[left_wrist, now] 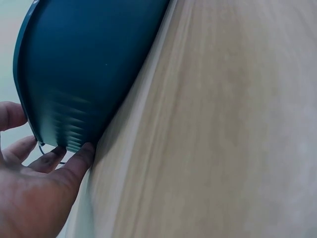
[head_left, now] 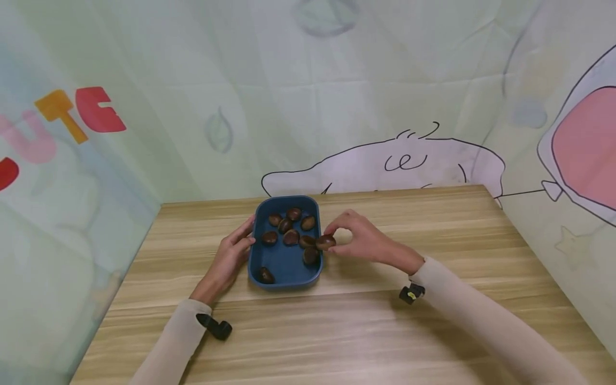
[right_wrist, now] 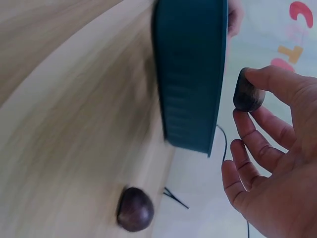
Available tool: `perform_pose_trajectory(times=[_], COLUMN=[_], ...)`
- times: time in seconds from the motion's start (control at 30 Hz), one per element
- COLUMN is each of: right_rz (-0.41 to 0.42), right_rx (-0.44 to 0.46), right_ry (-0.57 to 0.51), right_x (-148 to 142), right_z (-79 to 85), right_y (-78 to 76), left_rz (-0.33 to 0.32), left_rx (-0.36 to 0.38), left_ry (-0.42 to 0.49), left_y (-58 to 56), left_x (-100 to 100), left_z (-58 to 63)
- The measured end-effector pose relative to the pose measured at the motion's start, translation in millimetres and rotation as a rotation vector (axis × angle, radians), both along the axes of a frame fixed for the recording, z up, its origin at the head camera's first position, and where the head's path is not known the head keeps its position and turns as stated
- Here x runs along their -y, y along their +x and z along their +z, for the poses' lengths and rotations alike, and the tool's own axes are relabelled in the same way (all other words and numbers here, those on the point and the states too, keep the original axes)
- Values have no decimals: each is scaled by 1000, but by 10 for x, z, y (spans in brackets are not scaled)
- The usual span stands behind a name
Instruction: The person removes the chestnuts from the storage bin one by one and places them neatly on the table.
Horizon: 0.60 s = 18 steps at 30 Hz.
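Note:
A dark blue rectangular box (head_left: 285,275) stands on the table with several brown chestnuts (head_left: 291,237) lying in it. My left hand (head_left: 231,261) rests against the box's left side, its fingertips touching the outer wall (left_wrist: 74,94). Thumb and forefinger of my right hand (head_left: 361,239) pinch a chestnut (right_wrist: 248,90) at the box's right rim. The other fingers of that hand are loosely bent beneath it. Another chestnut (right_wrist: 134,209) lies on the table outside the box in the right wrist view; in the head view I cannot see it.
The wood-grain table (head_left: 356,326) reaches to a printed fabric backdrop (head_left: 269,107) behind it. More printed fabric hangs at the left and right sides. A small black device (head_left: 215,326) is strapped to the left wrist, another (head_left: 412,293) to the right.

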State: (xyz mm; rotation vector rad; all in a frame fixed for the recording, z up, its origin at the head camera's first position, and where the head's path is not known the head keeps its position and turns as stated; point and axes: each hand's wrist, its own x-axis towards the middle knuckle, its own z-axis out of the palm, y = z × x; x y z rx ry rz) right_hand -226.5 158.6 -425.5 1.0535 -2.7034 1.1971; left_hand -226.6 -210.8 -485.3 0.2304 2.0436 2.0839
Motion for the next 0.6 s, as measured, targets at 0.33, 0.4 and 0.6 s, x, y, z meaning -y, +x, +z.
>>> perform_pose_trajectory(times=[0.33,0.4,0.6], right_rz=[-83,-107,-172], right_rx=[47,57,88], right_ry=[-6,-5,-4], right_x=[-359,-441,-698], right_z=[-83,-110,-226], right_y=[35,34,33], left_rz=[7,10,10], left_rx=[-9,-11,-12], left_ry=[17,22,35], left_y=[4,5,15], left_x=[-21,-26,-35], left_z=[-22,-29,-58])
